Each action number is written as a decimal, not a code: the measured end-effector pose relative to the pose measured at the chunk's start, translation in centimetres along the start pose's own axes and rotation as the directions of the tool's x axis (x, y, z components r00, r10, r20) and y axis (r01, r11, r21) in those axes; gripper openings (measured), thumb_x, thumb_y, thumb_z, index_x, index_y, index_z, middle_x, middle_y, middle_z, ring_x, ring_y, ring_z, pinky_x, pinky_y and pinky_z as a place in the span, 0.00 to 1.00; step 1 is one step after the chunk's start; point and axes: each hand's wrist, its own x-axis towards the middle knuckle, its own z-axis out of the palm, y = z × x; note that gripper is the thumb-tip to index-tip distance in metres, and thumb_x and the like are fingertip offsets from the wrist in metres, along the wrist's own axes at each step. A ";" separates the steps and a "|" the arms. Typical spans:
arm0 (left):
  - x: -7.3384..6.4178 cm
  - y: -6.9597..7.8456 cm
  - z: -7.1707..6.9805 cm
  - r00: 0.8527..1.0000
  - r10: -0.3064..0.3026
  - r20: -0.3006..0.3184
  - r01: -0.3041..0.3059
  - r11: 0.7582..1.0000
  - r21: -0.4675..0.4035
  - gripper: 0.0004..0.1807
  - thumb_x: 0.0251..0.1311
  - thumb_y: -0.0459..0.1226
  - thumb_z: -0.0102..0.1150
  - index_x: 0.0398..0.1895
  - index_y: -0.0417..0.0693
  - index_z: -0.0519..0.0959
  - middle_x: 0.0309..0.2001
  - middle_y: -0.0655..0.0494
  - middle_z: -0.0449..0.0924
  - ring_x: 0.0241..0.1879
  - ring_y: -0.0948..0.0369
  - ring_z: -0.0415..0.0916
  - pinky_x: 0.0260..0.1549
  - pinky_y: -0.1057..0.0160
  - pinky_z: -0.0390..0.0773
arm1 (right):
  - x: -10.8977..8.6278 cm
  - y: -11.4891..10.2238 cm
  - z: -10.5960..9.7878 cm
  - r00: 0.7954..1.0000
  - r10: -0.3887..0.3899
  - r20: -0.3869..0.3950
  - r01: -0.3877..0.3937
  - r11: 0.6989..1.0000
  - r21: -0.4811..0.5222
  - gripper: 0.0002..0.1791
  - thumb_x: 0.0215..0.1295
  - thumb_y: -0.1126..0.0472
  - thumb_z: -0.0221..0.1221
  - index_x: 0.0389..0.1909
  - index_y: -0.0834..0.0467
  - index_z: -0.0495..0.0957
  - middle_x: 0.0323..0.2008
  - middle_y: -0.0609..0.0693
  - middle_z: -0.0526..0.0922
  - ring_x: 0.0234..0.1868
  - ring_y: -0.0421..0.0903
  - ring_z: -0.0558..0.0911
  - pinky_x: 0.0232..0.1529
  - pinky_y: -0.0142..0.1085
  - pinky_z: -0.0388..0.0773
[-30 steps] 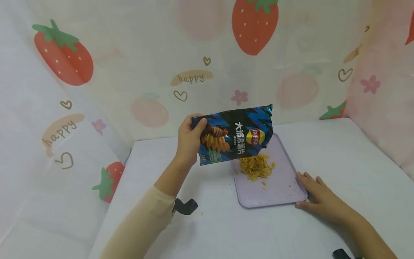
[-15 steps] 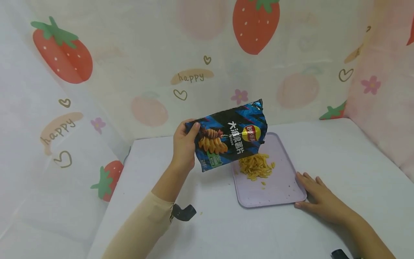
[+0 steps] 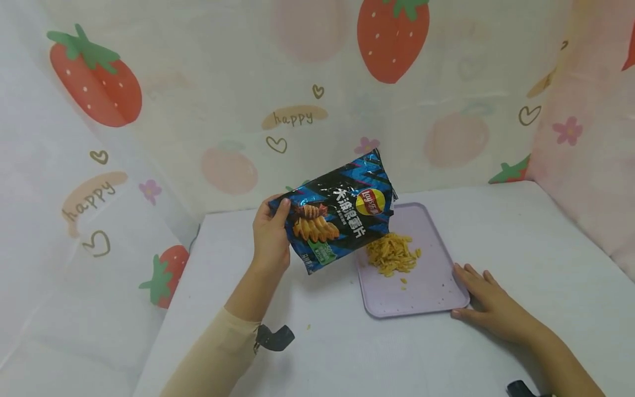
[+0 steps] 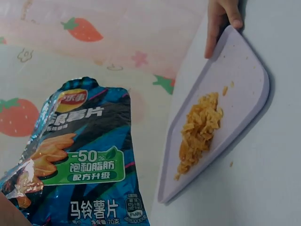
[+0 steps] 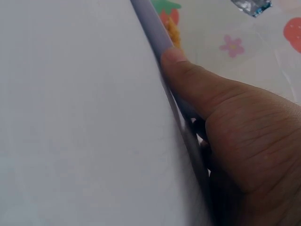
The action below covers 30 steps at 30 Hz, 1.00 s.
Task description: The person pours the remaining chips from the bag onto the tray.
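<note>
My left hand (image 3: 271,237) grips one end of a blue and black potato chip bag (image 3: 342,212), thumb on its printed front. The bag is tilted in the air, its far end up and to the right, overlapping the tray's far left part. Broken chips (image 3: 392,255) lie heaped on a lilac tray (image 3: 421,298); in the left wrist view the chip heap (image 4: 200,129) shows in full. At the tray's near right corner, my right hand (image 3: 501,309) touches the rim with extended fingers and thumb. The right wrist view shows its thumb (image 5: 188,77) against the rim.
The tray stands on a white-covered table (image 3: 337,353). A few crumbs lie on the cloth left of the tray. A strawberry-printed curtain (image 3: 317,66) closes off the back and sides. Dark wrist mounts (image 3: 275,337) stick out from the forearms.
My left hand has moved left and slightly down with the chip bag, away from over the tray. The bag has turned so its far end points higher. My right hand stays at the tray corner.
</note>
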 end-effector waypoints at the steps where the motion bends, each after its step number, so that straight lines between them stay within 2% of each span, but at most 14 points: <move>1: 0.0 0.0 -0.2 1.000 -0.004 -0.006 0.004 1.000 -0.003 0.09 0.74 0.43 0.58 0.52 0.52 0.77 0.53 0.56 0.78 0.54 0.60 0.75 0.55 0.62 0.76 | 0.0 0.1 0.0 1.000 -0.006 -0.005 0.006 1.000 -0.003 0.54 0.65 0.37 0.65 0.82 0.55 0.50 0.79 0.62 0.55 0.82 0.59 0.47 0.78 0.33 0.21; 6: -0.1 -0.3 -1.1 0.999 -0.014 -0.030 0.012 0.999 -0.042 0.10 0.75 0.44 0.57 0.53 0.53 0.75 0.56 0.55 0.77 0.57 0.59 0.74 0.59 0.60 0.76 | 0.2 0.2 0.1 1.000 -0.019 -0.017 0.019 1.000 -0.004 0.53 0.65 0.38 0.65 0.82 0.56 0.51 0.79 0.63 0.56 0.82 0.60 0.47 0.78 0.33 0.22; 13: -0.5 -0.7 -2.1 0.997 -0.040 -0.068 0.034 0.996 -0.088 0.10 0.75 0.44 0.56 0.52 0.53 0.74 0.56 0.54 0.76 0.56 0.59 0.76 0.56 0.61 0.79 | 0.0 0.2 0.0 1.000 0.021 0.015 -0.022 0.999 0.027 0.55 0.64 0.36 0.65 0.82 0.54 0.49 0.80 0.62 0.53 0.82 0.60 0.45 0.79 0.39 0.21; 26: -2.6 -1.1 -3.6 0.994 -0.054 -0.100 0.037 0.987 -0.158 0.14 0.76 0.43 0.54 0.59 0.49 0.70 0.60 0.51 0.75 0.60 0.58 0.76 0.59 0.64 0.79 | 0.1 0.4 0.2 1.000 -0.022 -0.001 0.022 1.000 0.003 0.54 0.64 0.37 0.65 0.82 0.56 0.51 0.79 0.63 0.55 0.82 0.59 0.47 0.77 0.30 0.21; 30: -3.1 -1.5 -4.0 0.992 -0.077 -0.101 0.060 0.985 -0.164 0.16 0.76 0.44 0.53 0.61 0.49 0.69 0.62 0.51 0.75 0.62 0.59 0.76 0.59 0.64 0.79 | 0.0 0.4 0.1 0.999 -0.035 -0.016 0.035 0.999 -0.013 0.53 0.64 0.38 0.65 0.81 0.58 0.51 0.78 0.63 0.56 0.82 0.58 0.48 0.76 0.28 0.21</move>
